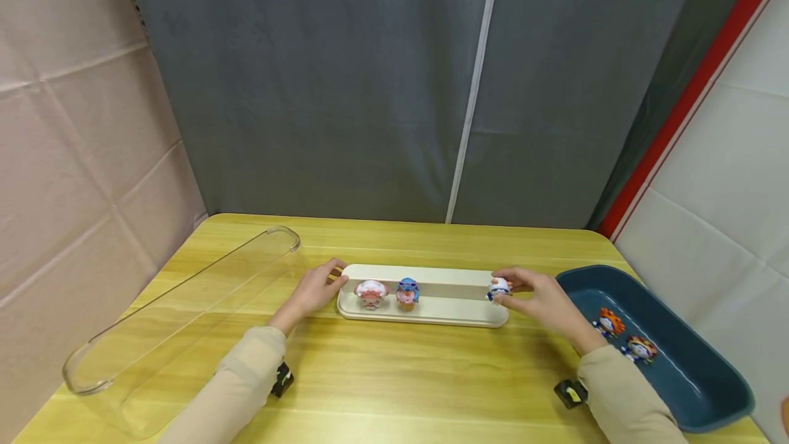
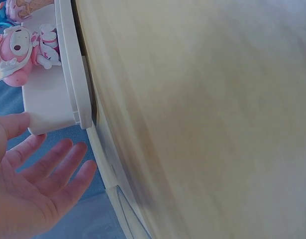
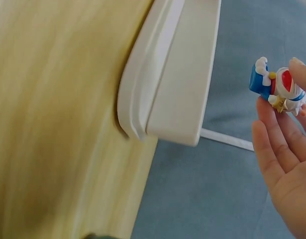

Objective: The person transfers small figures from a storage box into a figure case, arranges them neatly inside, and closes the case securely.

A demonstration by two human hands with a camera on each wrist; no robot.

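A long white tray (image 1: 457, 308) sits flat, the left hand (image 1: 314, 288) touching its nine o'clock end; the right hand (image 1: 537, 295) pinches a little white-and-blue toy (image 1: 498, 288) near three o'clock.

The left forearm (image 1: 231, 386) and right forearm (image 1: 629, 392) are slanting inward from the near side of the white tray (image 1: 456, 308). The left hand (image 1: 314, 288) is touching the tray's left end with its thumb, the other fingers spreading loosely. Near the tray's right end, the right hand (image 1: 544, 299) is pinching.
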